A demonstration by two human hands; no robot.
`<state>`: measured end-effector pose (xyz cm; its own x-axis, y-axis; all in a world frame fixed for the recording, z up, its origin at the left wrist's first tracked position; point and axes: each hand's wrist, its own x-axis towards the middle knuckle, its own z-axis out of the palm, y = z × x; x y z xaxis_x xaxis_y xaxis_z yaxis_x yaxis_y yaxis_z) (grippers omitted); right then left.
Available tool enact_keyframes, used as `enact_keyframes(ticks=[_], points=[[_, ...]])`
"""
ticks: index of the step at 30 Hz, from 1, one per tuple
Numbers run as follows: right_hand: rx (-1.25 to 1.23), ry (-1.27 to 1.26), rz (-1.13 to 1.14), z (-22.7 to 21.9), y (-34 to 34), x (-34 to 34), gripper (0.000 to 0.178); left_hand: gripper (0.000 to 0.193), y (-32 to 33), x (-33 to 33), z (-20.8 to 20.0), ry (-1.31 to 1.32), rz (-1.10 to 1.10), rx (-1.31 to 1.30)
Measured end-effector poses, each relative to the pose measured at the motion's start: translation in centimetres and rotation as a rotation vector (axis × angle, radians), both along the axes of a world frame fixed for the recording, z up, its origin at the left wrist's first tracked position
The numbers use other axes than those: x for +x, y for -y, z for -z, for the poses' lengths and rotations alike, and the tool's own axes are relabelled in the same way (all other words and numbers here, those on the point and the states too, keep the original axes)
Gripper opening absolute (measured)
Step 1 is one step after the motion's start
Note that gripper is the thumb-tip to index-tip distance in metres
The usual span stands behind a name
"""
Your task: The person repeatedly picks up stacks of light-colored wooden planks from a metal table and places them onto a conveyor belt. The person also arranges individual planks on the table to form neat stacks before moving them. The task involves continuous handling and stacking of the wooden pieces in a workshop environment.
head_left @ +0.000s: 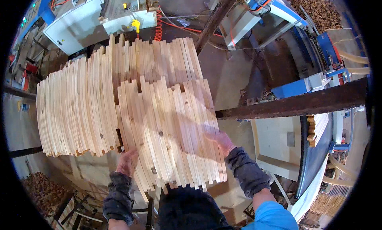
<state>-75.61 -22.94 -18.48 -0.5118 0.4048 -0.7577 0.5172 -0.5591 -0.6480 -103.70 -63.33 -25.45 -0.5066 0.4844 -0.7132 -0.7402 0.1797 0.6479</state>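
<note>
A row of pale wooden strips (159,130) lies side by side in front of me, its near ends uneven and close to my body. My left hand (127,162) is at the row's left edge, near its lower corner, fingers curled against the outer strip. At the right edge, my right hand (221,142) has its thumb over the top; its other fingers are partly hidden along the side. The row is gripped between both hands. It abuts or overlaps another row of strips (159,60) beyond it; I cannot tell which. Both forearms wear dark sleeve covers.
More strips (75,110) lie in a wide row at left. Dark metal bars (294,102) jut out at right. Beyond stand a bench with a yellow air gun (136,25), a red coiled hose (158,25) and blue-white machinery. A black conveyor belt (316,158) carries strips at right.
</note>
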Motion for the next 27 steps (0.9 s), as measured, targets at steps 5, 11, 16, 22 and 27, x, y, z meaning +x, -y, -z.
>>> enact_keyframes(ticks=[5, 11, 16, 22, 27], points=[[0.028, -0.035, 0.015, -2.6, 1.6, 2.7, 0.053, 0.062, 0.5, 3.1, -2.5, 0.024, -0.022, -0.155], [-0.035, -0.043, -0.016, -9.0, 2.5, 5.2, 0.057, 0.041, 3.7, 5.9, -7.8, -0.024, -0.154, 0.141], [0.052, -0.253, 0.01, -15.9, 5.1, 5.7, 0.07, 0.022, 8.8, 7.5, -14.8, -0.266, -0.06, -0.002], [0.206, -0.519, -0.099, -21.1, 7.7, 8.5, 0.084, 0.027, 11.7, 9.2, -25.5, -0.502, -0.092, -0.08], [0.224, -0.695, -0.064, -24.6, 8.6, 14.4, 0.087, 0.032, 10.9, 13.3, -33.1, -0.657, -0.127, -0.061]])
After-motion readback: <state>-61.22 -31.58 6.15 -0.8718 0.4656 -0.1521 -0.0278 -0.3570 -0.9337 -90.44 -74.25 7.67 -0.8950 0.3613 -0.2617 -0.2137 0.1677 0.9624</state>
